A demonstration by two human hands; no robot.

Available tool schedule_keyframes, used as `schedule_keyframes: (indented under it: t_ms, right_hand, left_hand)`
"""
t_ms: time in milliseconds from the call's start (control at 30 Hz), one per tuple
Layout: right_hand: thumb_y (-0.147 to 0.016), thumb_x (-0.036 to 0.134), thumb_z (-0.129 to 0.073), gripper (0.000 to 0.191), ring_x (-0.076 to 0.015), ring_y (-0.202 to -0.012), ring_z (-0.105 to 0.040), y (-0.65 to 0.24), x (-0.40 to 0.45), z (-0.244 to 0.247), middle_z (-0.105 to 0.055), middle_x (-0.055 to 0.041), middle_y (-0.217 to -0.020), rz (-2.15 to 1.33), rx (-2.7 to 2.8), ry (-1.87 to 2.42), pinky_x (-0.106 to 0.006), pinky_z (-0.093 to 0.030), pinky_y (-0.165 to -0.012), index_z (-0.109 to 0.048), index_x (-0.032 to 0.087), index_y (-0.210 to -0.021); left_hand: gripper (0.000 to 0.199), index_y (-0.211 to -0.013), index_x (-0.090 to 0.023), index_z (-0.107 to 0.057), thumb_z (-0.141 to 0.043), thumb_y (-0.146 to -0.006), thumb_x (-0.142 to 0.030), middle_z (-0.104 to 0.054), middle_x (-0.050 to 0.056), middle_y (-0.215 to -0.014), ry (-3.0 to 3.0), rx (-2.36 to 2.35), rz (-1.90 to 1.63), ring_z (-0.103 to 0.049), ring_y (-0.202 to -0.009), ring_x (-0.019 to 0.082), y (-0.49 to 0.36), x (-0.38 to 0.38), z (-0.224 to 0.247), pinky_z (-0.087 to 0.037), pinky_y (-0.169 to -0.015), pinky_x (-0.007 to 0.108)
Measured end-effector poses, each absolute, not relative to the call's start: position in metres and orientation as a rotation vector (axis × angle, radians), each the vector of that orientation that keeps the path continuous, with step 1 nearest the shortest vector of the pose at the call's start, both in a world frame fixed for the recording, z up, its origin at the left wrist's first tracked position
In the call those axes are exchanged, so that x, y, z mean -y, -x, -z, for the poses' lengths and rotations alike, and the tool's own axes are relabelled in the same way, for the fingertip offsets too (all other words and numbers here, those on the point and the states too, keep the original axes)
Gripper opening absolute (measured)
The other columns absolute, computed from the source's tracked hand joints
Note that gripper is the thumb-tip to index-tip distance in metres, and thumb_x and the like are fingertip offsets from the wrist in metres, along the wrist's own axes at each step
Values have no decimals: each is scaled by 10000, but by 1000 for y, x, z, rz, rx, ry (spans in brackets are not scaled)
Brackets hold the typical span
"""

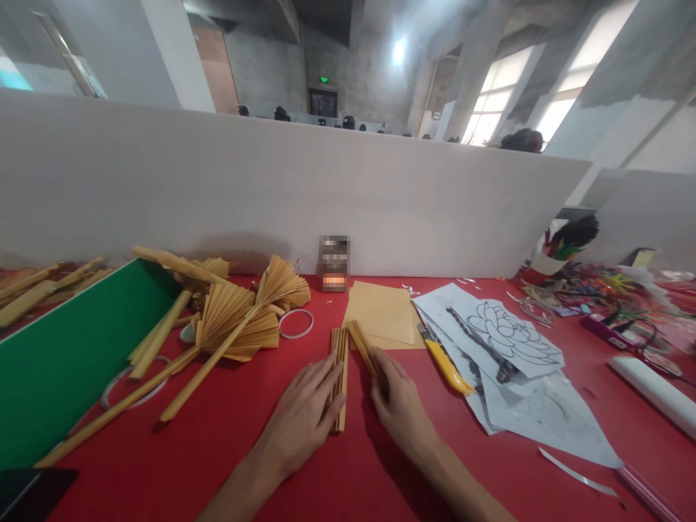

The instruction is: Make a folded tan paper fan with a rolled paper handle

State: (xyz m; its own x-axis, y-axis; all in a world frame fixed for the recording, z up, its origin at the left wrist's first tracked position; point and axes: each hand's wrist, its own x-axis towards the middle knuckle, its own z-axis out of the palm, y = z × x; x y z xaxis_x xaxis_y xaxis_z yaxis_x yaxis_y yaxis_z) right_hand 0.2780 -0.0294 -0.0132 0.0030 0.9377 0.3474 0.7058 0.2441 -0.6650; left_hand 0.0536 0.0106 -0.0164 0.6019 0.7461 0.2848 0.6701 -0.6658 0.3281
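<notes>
My left hand [309, 409] lies over an accordion-folded strip of tan kraft paper [340, 417], gripping its pleats between the fingers and thumb. The strip rests upright in the view on the red tabletop. A second folded kraft paper strip [361, 344] leans to the left out of my right hand [399, 399], whose fingers curl round its lower end and hide it. The two strips lie side by side, with a narrow gap of red between them. Just beyond them are flat sheets of kraft paper [380, 313].
Pleated paper fans on rolled-paper stems [231, 326] lie left, beside a green divider [81, 348] and a tape ring [296, 324]. A yellow utility knife [449, 367] and a flower line drawing [514, 337] lie right. A white partition [272, 188] stands behind.
</notes>
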Motion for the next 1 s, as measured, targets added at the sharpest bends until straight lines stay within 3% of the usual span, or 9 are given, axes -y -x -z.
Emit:
schedule_keyframes:
  t_ms: [200, 300, 433, 567, 767, 900, 1000]
  right_hand:
    - [-1011, 257, -515, 478, -309, -1413, -526, -271, 33, 12, -562, -160, -1520, -373, 1745, 1550, -517, -466, -1164, -548, 180, -1482]
    - [-1024, 254, -511, 439, -318, -1390, -539, -263, 39, 6, -575, -138, -1511, -386, 1812, 1557, -571, -424, -1174, -569, 215, -1457]
    - [-1019, 209, -495, 376, -321, -1324, -570, -265, 40, 3, -611, -125, -1463, -357, 1871, 1555, -589, -449, -1120, -620, 232, -1373]
    - [-956, 146, -540, 413, -316, -1285, -583, -273, 37, 7, -613, -125, -1452, -291, 1862, 1552, -544, -504, -1056, -631, 236, -1349]
    - [-906, 79, -526, 432, -314, -1261, -592, -281, 35, 11, -635, -124, -1411, -293, 1819, 1545, -524, -518, -1038, -666, 235, -1284]
    - [-927, 90, -516, 416, -304, -1248, -592, -288, 33, 5, -647, -126, -1377, -324, 1792, 1553, -508, -513, -1046, -666, 231, -1288]
    - [-953, 107, -507, 390, -286, -1238, -600, -288, 34, -2, -659, -120, -1343, -404, 1814, 1516, -491, -502, -1054, -671, 230, -1285]
  left_hand:
    - [550, -1604, -252, -394, -434, -1085, -428, -435, 98, -1646, -2580, -1179, -588, -503, -1455, 300, -67, 11, 3, -473, -1166, 532]
    - [520, -1613, -291, -355, -414, -1097, -324, -456, 44, -1642, -2486, -1067, -688, -496, -1465, 222, -69, 13, -2, -455, -1203, 424]
    - [500, -1551, -315, -432, -396, -1074, -169, -538, 7, -1575, -2382, -983, -809, -533, -1429, 160, -67, 9, 0, -480, -1176, 304]
    - [485, -1450, -292, -536, -424, -1025, -88, -605, 41, -1472, -2470, -966, -818, -588, -1353, 198, -63, 1, 7, -503, -1159, 382]
    - [324, -1282, -269, -645, -542, -1013, -121, -677, 58, -1328, -2653, -903, -779, -611, -1235, 257, -62, -3, 2, -527, -1069, 465]
    - [145, -1104, -229, -687, -592, -1013, -166, -714, 57, -1160, -2679, -918, -792, -633, -1135, 262, -64, -2, -4, -528, -996, 459]
    - [116, -1077, -227, -682, -596, -1018, -176, -709, 49, -1132, -2678, -918, -795, -630, -1118, 256, -65, -1, -4, -513, -985, 447]
